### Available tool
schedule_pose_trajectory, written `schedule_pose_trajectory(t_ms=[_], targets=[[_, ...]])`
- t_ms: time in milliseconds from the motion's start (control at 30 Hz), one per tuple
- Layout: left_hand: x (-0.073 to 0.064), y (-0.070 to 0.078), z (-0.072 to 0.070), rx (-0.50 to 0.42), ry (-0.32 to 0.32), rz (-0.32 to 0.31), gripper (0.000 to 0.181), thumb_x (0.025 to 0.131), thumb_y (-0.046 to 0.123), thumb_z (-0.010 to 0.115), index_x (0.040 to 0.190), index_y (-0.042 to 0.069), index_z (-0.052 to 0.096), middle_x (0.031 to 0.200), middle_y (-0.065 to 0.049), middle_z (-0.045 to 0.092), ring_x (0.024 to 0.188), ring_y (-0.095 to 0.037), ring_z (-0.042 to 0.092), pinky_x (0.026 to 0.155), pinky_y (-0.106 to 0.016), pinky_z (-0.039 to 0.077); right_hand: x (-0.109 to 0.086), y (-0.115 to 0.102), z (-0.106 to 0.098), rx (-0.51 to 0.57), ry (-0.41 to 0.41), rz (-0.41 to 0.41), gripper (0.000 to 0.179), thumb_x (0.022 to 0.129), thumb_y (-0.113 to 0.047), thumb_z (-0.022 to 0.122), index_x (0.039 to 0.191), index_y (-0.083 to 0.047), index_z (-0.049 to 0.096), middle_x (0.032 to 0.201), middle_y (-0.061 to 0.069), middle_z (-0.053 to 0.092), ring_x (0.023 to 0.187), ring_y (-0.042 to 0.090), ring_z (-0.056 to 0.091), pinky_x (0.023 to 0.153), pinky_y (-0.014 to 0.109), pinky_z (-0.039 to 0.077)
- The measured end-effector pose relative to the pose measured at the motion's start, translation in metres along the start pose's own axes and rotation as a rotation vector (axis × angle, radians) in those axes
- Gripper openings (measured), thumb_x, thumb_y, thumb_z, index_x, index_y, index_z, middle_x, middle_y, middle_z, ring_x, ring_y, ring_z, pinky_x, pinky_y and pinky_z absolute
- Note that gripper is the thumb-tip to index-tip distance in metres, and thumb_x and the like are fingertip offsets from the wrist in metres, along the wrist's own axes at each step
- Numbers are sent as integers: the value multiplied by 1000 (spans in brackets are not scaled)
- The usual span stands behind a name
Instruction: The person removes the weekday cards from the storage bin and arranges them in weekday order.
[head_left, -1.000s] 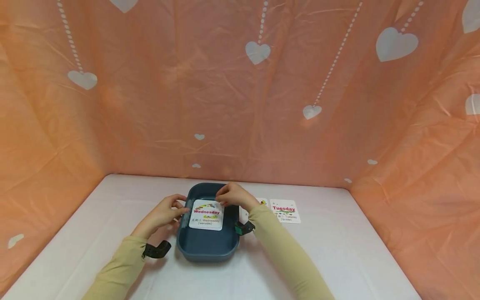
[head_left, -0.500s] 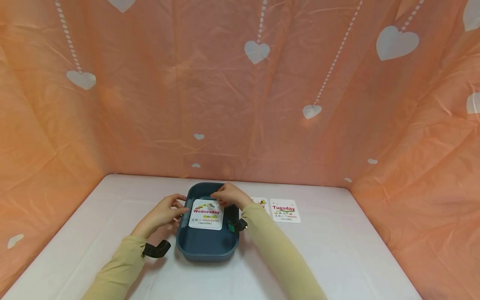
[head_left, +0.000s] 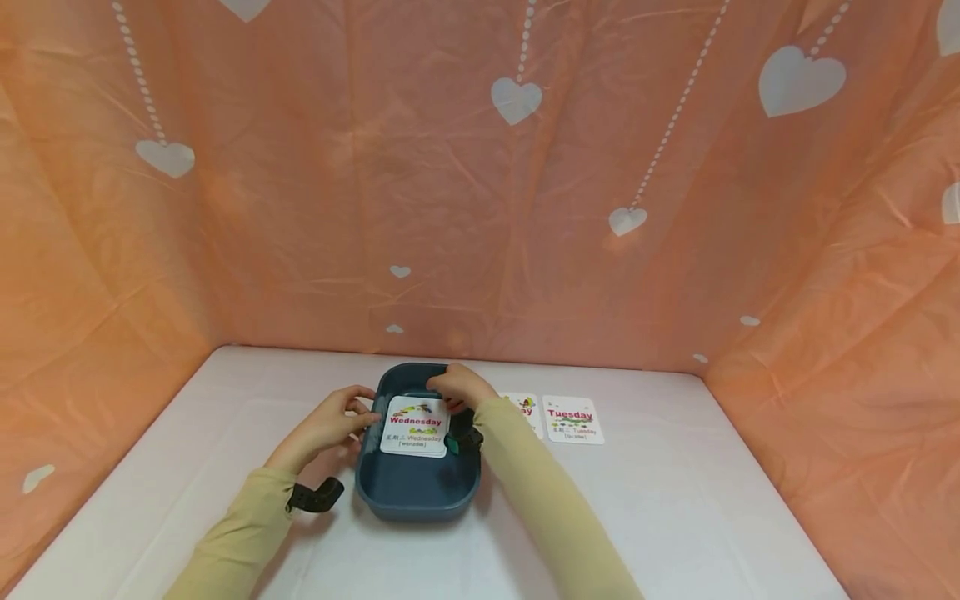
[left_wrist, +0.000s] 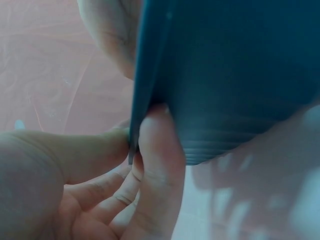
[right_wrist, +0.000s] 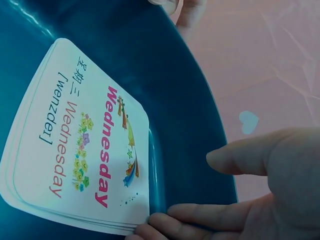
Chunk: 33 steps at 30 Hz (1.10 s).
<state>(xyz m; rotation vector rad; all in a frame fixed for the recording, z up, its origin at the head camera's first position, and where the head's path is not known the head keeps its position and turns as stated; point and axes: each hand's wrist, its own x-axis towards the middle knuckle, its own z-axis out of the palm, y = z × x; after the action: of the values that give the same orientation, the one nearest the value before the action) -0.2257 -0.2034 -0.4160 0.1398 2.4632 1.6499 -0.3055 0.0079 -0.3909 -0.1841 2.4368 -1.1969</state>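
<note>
A dark blue-grey plastic tray (head_left: pixel 417 482) stands on the table, and in it lies a small stack of cards (head_left: pixel 415 427) with "Wednesday" uppermost. My left hand (head_left: pixel 324 429) pinches the tray's left rim; thumb and finger stand on either side of the tray wall (left_wrist: pixel 235 65) in the left wrist view. Over the tray's far right part is my right hand (head_left: pixel 462 386). From the right wrist view, the right hand's (right_wrist: pixel 280 175) thumb is well apart from its fingers, and its lower fingertips touch a corner of the card stack (right_wrist: pixel 95 145).
Right of the tray a "Tuesday" card (head_left: pixel 573 419) lies flat on the white table (head_left: pixel 660 500). Beside it is another card (head_left: pixel 527 408), partly hidden by the right sleeve. An orange curtain (head_left: pixel 450 183) with hearts surrounds the table's back and sides.
The right hand and forearm have shifted a little left, over the tray. Its fingers no longer lie across the top card's upper right corner. The left hand keeps its hold on the rim.
</note>
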Motion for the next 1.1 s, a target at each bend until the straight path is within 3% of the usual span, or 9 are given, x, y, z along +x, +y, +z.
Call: schedule_pose_trajectory(t_ms=[167, 500, 633, 900, 1100], targets=[[0, 1, -1, 3, -1, -5, 44, 93, 6, 62, 129, -10, 42, 86, -16, 57, 63, -19, 56, 56, -38, 54, 2, -2, 2, -70, 25, 36, 41, 89, -25, 58, 119, 3, 53, 95, 15, 57, 90, 35, 61, 77, 44, 54], [0, -2, -2, 23, 7, -2, 43, 93, 6, 61, 128, -10, 42, 87, -18, 59, 63, -19, 57, 57, -38, 54, 6, -2, 3, -77, 16, 49, 49, 91, -17, 55, 132, 6, 45, 93, 16, 56, 85, 35, 62, 76, 43, 54], [-1, -2, -2, 21, 5, -3, 45, 93, 7, 62, 129, -11, 42, 88, -18, 59, 64, -19, 57, 57, -38, 54, 7, -1, 2, -95, -4, 31, 39, 91, -5, 51, 127, 9, 46, 91, 19, 56, 83, 35, 62, 76, 44, 54], [-1, -2, -2, 22, 5, 5, 46, 92, 7, 62, 129, -11, 42, 86, -14, 59, 64, -19, 57, 58, -39, 54, 15, -1, 1, -177, -70, 18, 6, 88, 5, 54, 89, 7, 60, 74, 15, 57, 65, 26, 59, 72, 41, 56], [-1, -3, -1, 16, 11, -1, 45, 92, 7, 62, 129, -11, 42, 85, -14, 58, 64, -19, 57, 57, -40, 54, 15, 1, 3, -211, -103, -19, 17, 81, 3, 70, 98, 5, 69, 82, 9, 61, 69, 20, 59, 72, 39, 56]])
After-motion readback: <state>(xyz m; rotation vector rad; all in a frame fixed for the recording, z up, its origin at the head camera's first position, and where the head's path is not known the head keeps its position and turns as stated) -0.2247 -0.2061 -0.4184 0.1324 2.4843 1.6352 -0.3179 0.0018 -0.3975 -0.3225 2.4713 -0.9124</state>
